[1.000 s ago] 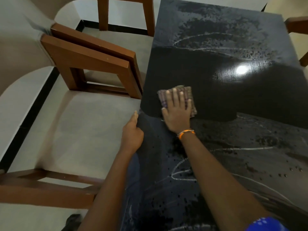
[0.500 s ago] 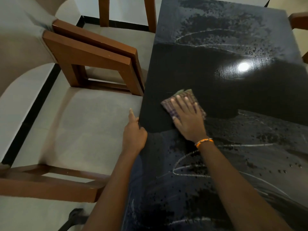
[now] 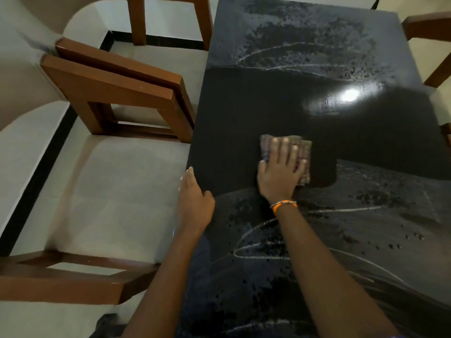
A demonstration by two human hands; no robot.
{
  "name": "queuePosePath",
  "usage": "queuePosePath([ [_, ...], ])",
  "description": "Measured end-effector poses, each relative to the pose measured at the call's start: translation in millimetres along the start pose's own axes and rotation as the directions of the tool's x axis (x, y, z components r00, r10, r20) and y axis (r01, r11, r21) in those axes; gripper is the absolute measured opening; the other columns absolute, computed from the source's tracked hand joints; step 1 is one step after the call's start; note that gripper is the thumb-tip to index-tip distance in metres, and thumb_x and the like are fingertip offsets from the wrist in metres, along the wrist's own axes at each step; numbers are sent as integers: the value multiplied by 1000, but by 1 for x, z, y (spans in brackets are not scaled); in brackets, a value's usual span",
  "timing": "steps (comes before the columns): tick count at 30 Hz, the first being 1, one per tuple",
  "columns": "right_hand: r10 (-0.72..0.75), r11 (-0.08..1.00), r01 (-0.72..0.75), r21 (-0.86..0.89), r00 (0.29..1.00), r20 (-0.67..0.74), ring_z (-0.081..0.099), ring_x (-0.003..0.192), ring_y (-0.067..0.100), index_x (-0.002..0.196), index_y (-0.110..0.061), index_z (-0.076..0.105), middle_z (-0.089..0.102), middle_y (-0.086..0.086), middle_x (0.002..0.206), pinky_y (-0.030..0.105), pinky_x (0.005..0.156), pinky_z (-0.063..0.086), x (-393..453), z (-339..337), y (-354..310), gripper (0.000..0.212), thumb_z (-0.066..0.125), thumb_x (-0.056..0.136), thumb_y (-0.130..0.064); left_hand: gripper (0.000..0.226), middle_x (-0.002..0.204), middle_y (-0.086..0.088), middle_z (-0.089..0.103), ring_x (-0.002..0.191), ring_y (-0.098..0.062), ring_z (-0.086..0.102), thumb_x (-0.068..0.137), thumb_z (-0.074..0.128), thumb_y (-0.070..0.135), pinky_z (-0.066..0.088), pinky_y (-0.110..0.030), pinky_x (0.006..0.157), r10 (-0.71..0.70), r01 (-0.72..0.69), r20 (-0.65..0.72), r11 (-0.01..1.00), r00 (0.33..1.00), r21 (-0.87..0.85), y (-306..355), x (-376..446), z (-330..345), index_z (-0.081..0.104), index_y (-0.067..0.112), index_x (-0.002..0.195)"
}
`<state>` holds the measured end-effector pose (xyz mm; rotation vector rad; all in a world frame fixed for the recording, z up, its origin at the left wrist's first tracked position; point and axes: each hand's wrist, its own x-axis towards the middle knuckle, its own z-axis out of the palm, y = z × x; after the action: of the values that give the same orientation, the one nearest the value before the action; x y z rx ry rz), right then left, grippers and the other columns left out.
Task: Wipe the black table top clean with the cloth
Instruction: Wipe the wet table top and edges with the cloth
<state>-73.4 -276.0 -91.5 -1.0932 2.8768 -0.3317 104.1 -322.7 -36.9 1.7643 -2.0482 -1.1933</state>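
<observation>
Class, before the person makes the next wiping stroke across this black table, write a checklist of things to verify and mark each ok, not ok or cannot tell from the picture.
1. Right hand pressed flat on the cloth: ok.
2. Left hand steadying the table's left edge: ok.
3. Middle band of the black table top wiped clean: ok.
4. Near part free of droplets and streaks: not ok.
5. Far end free of speckled residue: not ok.
6. Cloth clean enough to go on: cannot tell.
</observation>
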Motion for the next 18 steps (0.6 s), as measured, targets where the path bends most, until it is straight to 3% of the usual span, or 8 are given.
queuePosePath([
  [4,-387,922,387,19,920,61,25,141,29,146,-22,28,29,6,153,53,111,17,-26,0,-13,64,33,84,-39,65,153,-12,26,144,-25,15,84,46,1,6,-36,120,132,-132,13,985,991,107,28,-12,20,22,5,145],
  [7,-496,868,492,73,866,68,18,143,23,146,-26,23,25,0,155,48,115,13,-25,-6,22,61,35,88,-39,61,144,-14,39,137,-30,29,79,46,-3,19,-44,117,209,-212,42,972,977,105,52,-24,48,34,6,139],
  [9,-478,878,475,61,876,58,17,144,22,146,-27,24,25,-2,155,47,115,13,-19,-11,55,61,35,88,-38,60,141,-13,41,135,-29,32,79,45,-2,21,-46,116,260,-270,87,953,962,140,67,-32,67,36,6,137],
  [13,-319,948,319,-5,947,38,21,143,22,146,-26,27,26,-1,154,47,113,16,-1,-31,145,62,34,86,-39,60,154,-8,23,146,-21,8,89,43,6,1,-33,118,344,-383,200,900,917,207,97,-50,111,23,7,146],
  [18,-60,995,62,-81,998,25,24,142,25,146,-25,27,27,2,154,49,111,20,17,-61,271,64,27,84,-43,58,155,-3,23,146,-21,1,93,48,20,3,-35,118,397,-455,245,849,885,269,128,-63,154,26,10,146],
])
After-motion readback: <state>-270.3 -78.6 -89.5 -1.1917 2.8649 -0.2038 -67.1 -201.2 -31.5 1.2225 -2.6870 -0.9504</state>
